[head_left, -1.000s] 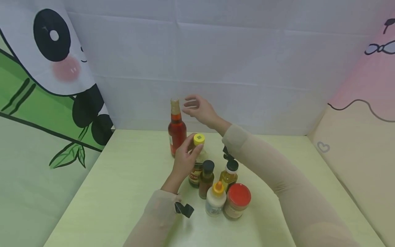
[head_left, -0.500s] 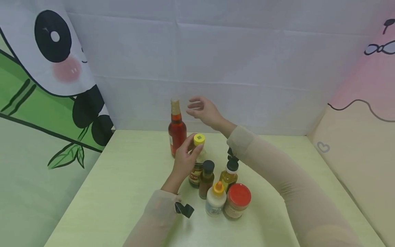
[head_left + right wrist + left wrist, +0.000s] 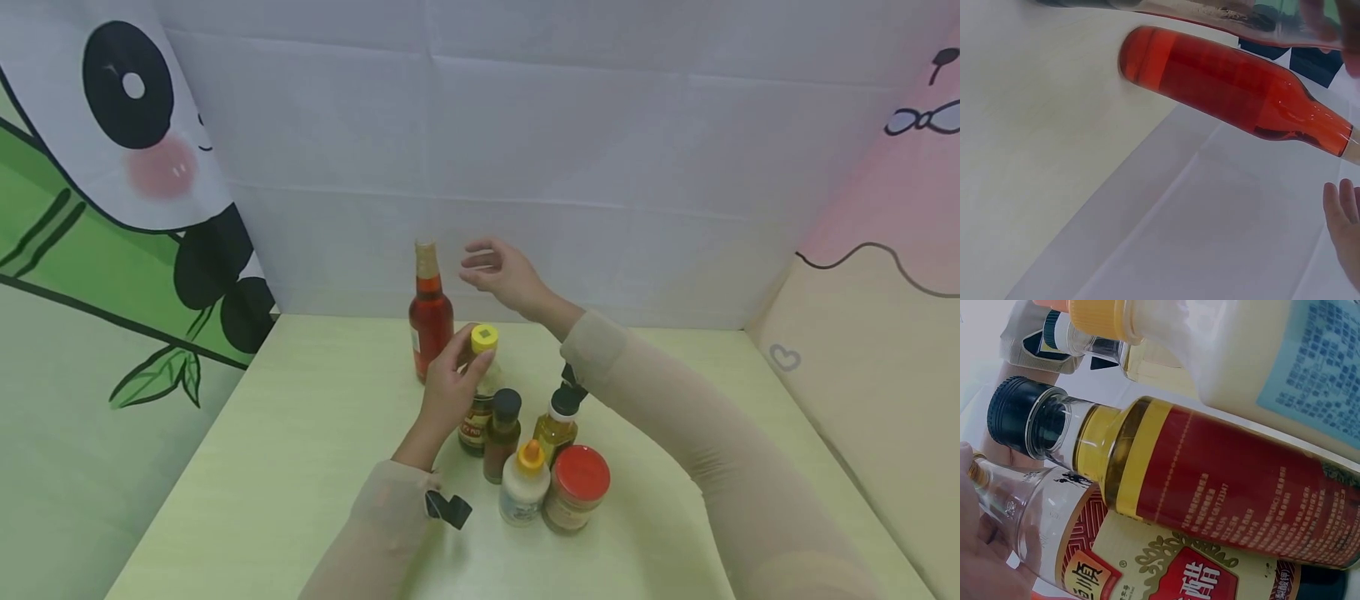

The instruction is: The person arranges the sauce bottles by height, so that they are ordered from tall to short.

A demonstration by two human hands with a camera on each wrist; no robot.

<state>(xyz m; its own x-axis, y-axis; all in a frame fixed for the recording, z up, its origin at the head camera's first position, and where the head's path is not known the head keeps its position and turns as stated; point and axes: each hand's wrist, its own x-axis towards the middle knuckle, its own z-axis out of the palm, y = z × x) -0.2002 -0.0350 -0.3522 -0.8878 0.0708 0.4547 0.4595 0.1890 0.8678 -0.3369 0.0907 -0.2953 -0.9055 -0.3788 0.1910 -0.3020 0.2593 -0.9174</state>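
Note:
My left hand (image 3: 450,379) grips the neck of a yellow-capped glass vinegar bottle (image 3: 489,379), with the thumb just under the cap. Its cream and red label faces the left wrist camera. Behind and left of it stands a tall bottle of red liquid (image 3: 431,321) with a gold-wrapped neck. My right hand (image 3: 504,273) hovers right of that neck, apart from it, fingers loosely bent around nothing. In the right wrist view, the red bottle (image 3: 1222,87) lies across the middle and my right hand (image 3: 1346,231) shows at the right edge.
In front of the vinegar bottle stand a black-capped bottle (image 3: 501,446), a small bottle of yellow liquid (image 3: 555,432), a white squeeze bottle (image 3: 523,492) with an orange tip, and a red-lidded jar (image 3: 582,475). A white sheet (image 3: 600,150) hangs behind the table (image 3: 285,467).
My right hand has drifted slightly right and down, away from the red bottle's neck. My left hand and the bottles have stayed put.

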